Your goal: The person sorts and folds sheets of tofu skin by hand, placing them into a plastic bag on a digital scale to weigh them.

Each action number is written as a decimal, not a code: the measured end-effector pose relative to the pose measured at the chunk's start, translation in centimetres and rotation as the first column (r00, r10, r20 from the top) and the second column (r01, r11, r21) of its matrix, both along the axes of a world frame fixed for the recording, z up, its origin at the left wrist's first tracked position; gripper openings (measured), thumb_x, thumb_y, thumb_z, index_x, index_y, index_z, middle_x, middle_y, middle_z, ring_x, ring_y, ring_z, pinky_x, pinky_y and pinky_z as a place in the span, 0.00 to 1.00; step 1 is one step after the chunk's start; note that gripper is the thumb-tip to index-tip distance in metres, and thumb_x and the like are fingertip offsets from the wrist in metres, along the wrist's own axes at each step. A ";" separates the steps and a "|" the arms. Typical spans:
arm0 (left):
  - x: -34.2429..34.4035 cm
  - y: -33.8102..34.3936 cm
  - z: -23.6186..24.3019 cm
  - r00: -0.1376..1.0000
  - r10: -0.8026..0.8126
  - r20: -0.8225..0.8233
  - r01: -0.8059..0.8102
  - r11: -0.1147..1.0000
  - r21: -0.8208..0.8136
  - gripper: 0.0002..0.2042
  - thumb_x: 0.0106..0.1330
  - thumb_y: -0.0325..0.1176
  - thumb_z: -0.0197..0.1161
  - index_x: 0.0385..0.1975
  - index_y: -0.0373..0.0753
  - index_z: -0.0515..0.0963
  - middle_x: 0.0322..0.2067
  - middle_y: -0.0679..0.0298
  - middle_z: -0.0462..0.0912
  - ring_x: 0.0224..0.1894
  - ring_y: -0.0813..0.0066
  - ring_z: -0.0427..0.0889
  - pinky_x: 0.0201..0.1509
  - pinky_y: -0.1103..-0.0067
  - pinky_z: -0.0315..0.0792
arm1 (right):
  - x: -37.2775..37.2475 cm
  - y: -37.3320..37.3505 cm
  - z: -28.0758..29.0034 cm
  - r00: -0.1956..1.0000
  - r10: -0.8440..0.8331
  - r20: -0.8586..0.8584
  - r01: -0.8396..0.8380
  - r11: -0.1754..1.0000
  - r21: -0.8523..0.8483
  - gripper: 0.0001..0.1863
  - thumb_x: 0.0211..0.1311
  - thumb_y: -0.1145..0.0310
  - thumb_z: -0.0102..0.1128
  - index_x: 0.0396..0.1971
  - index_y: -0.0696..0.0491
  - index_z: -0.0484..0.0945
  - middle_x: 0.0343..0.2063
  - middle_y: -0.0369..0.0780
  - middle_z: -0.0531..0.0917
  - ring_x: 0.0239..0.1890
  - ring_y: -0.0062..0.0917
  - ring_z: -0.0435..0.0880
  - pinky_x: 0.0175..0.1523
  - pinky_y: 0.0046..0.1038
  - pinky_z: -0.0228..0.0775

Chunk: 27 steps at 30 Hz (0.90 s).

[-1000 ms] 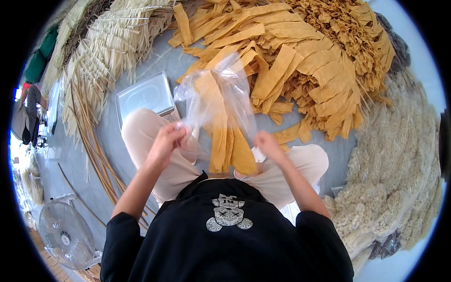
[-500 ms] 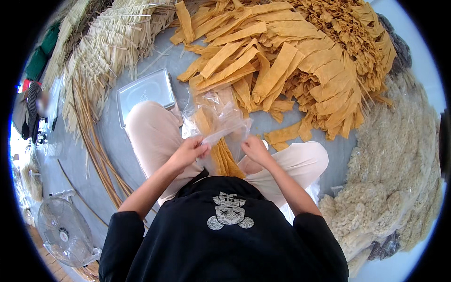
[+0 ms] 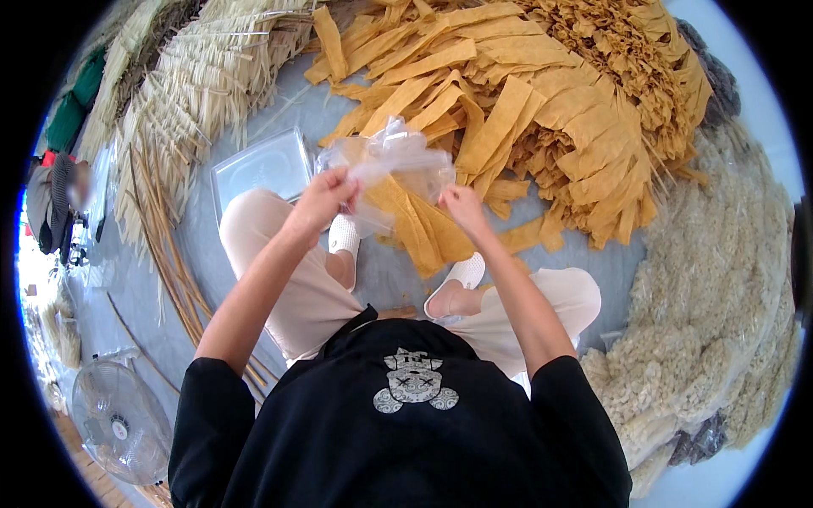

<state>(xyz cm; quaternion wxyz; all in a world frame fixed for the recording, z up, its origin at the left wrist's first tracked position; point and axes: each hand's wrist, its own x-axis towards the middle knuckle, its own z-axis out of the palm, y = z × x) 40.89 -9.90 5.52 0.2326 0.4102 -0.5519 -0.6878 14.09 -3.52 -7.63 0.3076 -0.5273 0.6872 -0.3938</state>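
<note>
Between my two hands a clear plastic bag is stretched above the floor, out in front of my feet. My left hand is closed on its left side, and my right hand pinches the edge at its right end. Mustard-yellow fabric-like strips hang or lie just below the bag, their lower ends between my feet. Whether these strips are inside the bag or only behind it, I cannot tell.
Beyond my hands spreads a large heap of mustard-yellow strips. A rectangular clear-lidded box lies by my left knee. Pale straw-like bundles and thin brown canes are at left, above a fan. Cream fluffy material fills the right.
Both hands have moved forward, away from my body, carrying the bag. The yellow strips have shifted out from my lap, and both white shoes now show.
</note>
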 end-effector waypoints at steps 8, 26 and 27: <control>-1.2 1.1 -1.7 0.999 -0.001 0.036 0.001 1.000 -0.008 0.07 0.65 0.35 0.49 0.31 0.40 0.72 0.20 0.73 0.69 0.22 0.86 0.67 0.28 0.87 0.64 | 1.7 1.5 -1.4 0.980 -0.059 0.188 0.066 0.997 -0.034 0.14 0.55 0.68 0.47 0.16 0.60 0.74 0.14 0.40 0.76 0.20 0.20 0.75 0.28 0.23 0.65; 3.5 9.9 1.9 0.939 -0.325 0.110 0.289 0.923 0.255 0.07 0.64 0.36 0.53 0.32 0.39 0.72 0.16 0.76 0.64 0.16 0.88 0.63 0.17 0.88 0.59 | 6.1 19.5 3.6 0.830 0.025 0.557 -0.278 0.885 0.374 0.11 0.58 0.71 0.45 0.17 0.58 0.68 0.32 0.40 0.78 0.35 0.21 0.74 0.44 0.22 0.64; 3.8 10.3 1.3 0.922 -0.381 0.068 0.351 0.897 0.270 0.07 0.64 0.36 0.52 0.32 0.39 0.72 0.15 0.75 0.64 0.16 0.88 0.63 0.17 0.88 0.59 | 6.2 19.9 3.4 0.856 0.002 0.517 -0.264 0.861 0.434 0.11 0.58 0.71 0.45 0.17 0.58 0.68 0.31 0.40 0.78 0.34 0.21 0.74 0.43 0.22 0.64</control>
